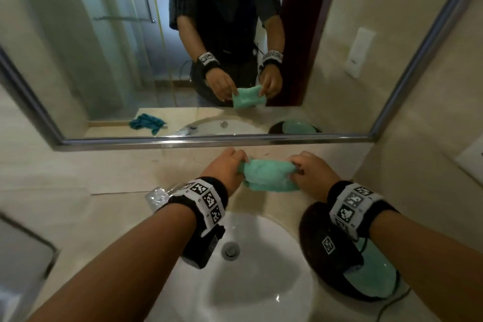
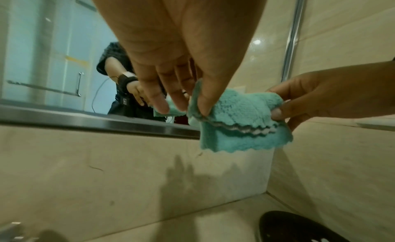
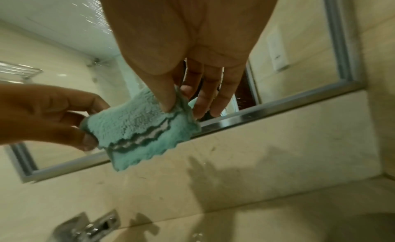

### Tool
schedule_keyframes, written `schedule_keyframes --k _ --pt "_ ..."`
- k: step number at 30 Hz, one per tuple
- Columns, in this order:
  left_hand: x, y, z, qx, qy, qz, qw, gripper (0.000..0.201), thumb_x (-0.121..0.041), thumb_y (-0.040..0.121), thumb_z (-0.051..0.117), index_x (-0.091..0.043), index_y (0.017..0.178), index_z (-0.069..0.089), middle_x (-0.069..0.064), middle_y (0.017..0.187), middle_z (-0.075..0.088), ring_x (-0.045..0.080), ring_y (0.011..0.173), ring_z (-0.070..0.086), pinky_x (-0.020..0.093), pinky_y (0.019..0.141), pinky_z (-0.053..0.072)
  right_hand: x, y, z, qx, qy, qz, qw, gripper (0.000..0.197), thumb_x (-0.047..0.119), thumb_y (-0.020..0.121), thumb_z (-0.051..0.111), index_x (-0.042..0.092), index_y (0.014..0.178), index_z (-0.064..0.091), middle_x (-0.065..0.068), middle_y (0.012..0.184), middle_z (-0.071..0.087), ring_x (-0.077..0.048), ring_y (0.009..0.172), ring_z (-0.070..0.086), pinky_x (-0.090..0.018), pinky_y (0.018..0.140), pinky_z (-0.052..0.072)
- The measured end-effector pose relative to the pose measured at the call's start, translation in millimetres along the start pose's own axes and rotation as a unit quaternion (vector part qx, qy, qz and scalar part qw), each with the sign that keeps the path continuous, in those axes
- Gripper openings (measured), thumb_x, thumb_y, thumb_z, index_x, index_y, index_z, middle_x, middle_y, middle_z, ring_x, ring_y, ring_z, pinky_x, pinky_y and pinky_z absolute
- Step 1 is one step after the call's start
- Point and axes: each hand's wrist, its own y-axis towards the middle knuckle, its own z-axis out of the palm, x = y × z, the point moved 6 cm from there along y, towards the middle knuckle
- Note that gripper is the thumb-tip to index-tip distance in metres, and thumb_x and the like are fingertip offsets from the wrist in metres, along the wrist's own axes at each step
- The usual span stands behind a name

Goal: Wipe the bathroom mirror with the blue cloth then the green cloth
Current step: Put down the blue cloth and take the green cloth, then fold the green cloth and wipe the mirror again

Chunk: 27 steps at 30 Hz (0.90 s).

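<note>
A folded green cloth [image 1: 269, 174] [image 2: 239, 120] [image 3: 138, 127] hangs stretched between my two hands, just below the mirror's metal frame [image 1: 209, 140]. My left hand [image 1: 239, 165] [image 2: 198, 107] pinches its left end between thumb and fingers. Its right end is pinched by my right hand [image 1: 296, 168] [image 3: 173, 103]. The bathroom mirror [image 1: 104, 47] fills the wall ahead and reflects me holding the cloth. The blue cloth [image 1: 147, 123] shows only as a reflection, crumpled on the counter's left side.
A white sink [image 1: 261, 282] with a metal drain [image 1: 230, 249] lies under my forearms. The chrome faucet [image 1: 156, 197] [image 3: 89, 228] sits at the sink's back left. A dark round basket [image 1: 316, 240] with something green in it stands right of the sink. Beige tiled walls close in on the right.
</note>
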Motion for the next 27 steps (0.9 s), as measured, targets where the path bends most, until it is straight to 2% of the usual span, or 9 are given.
schedule_keyframes --k 3,5,8,11,14,16,19,23,27 --pt "24.0 -29.8 -37.5 0.004 0.047 -0.015 0.999 0.040 -0.022 0.078 0.071 -0.018 0.114 0.052 0.006 0.125 0.041 0.024 0.111 0.048 0.032 0.094 0.042 57.9 4.7 -1.8 -0.031 0.039 -0.041 0.998 0.014 0.007 0.084 0.062 0.001 0.097 0.064 -0.006 0.098 0.043 -0.018 0.087 0.044 -0.019 0.079 0.032" --pt "32.0 -47.2 -63.3 0.016 0.044 -0.012 0.999 0.055 -0.029 0.073 0.075 -0.020 0.120 0.047 0.003 0.128 0.045 0.023 0.114 0.047 0.037 0.096 0.043 95.1 8.8 -4.9 -0.033 0.049 -0.068 0.996 0.021 0.010 0.087 0.061 0.005 0.108 0.063 -0.004 0.109 0.044 -0.015 0.096 0.045 -0.014 0.084 0.029" --pt "38.0 -71.3 -103.1 0.003 -0.002 -0.024 1.000 0.060 -0.031 0.076 0.074 -0.025 0.128 0.044 0.000 0.125 0.053 0.019 0.108 0.053 0.033 0.091 0.046 144.9 13.4 -12.7 -0.034 0.049 -0.112 0.992 0.030 0.013 0.090 0.058 0.010 0.120 0.058 -0.004 0.125 0.052 -0.018 0.112 0.050 -0.021 0.095 0.034" --pt "41.2 -90.0 -136.4 -0.035 0.001 -0.044 0.998 0.043 -0.026 0.083 0.067 -0.021 0.122 0.050 0.005 0.113 0.063 0.020 0.092 0.060 0.029 0.079 0.048 181.7 12.1 -25.7 -0.032 0.092 -0.125 0.987 0.024 0.016 0.090 0.058 0.016 0.114 0.059 -0.002 0.111 0.063 -0.018 0.103 0.058 -0.027 0.087 0.045" --pt "40.8 -100.7 -164.2 -0.086 0.009 -0.062 0.994 0.030 -0.020 0.087 0.060 -0.015 0.116 0.053 0.012 0.102 0.067 0.028 0.092 0.063 0.032 0.079 0.050 209.9 10.4 -34.6 -0.007 0.119 -0.160 0.980 0.024 0.022 0.087 0.063 0.020 0.110 0.057 0.001 0.101 0.066 -0.016 0.093 0.063 -0.032 0.082 0.052" --pt "38.1 -105.7 -179.9 -0.117 0.015 -0.077 0.990 0.026 -0.021 0.088 0.058 -0.015 0.113 0.054 0.009 0.101 0.067 0.025 0.091 0.063 0.028 0.072 0.045 224.1 10.8 -40.5 -0.006 0.131 -0.184 0.974 0.032 0.027 0.081 0.070 0.024 0.110 0.055 0.004 0.099 0.067 -0.012 0.089 0.064 -0.032 0.080 0.054" --pt "30.0 -110.5 -189.7 -0.132 0.030 -0.088 0.987 0.026 -0.025 0.089 0.058 -0.014 0.112 0.054 0.008 0.105 0.065 0.015 0.082 0.053 0.021 0.067 0.035 238.1 14.3 -51.3 -0.066 0.105 -0.212 0.969 0.028 0.025 0.076 0.074 0.022 0.098 0.058 0.005 0.090 0.062 -0.011 0.083 0.060 -0.026 0.072 0.050" --pt "21.5 -117.9 -191.9 -0.143 0.008 -0.097 0.985 0.032 -0.033 0.090 0.058 -0.016 0.117 0.053 0.006 0.106 0.065 0.014 0.081 0.052 0.023 0.069 0.038 257.6 9.1 -67.2 -0.176 0.014 -0.237 0.955 0.025 0.015 0.076 0.068 0.024 0.078 0.044 0.010 0.079 0.046 -0.016 0.076 0.050 -0.028 0.060 0.034" --pt "16.5 -127.6 -218.0 -0.201 -0.016 -0.095 0.975 0.033 -0.029 0.090 0.057 -0.013 0.119 0.053 0.009 0.106 0.065 0.022 0.090 0.060 0.025 0.072 0.043 288.2 -1.2 -70.1 -0.220 -0.079 -0.253 0.939 0.020 0.014 0.078 0.066 0.019 0.092 0.053 0.001 0.091 0.051 -0.019 0.085 0.048 -0.025 0.067 0.028"
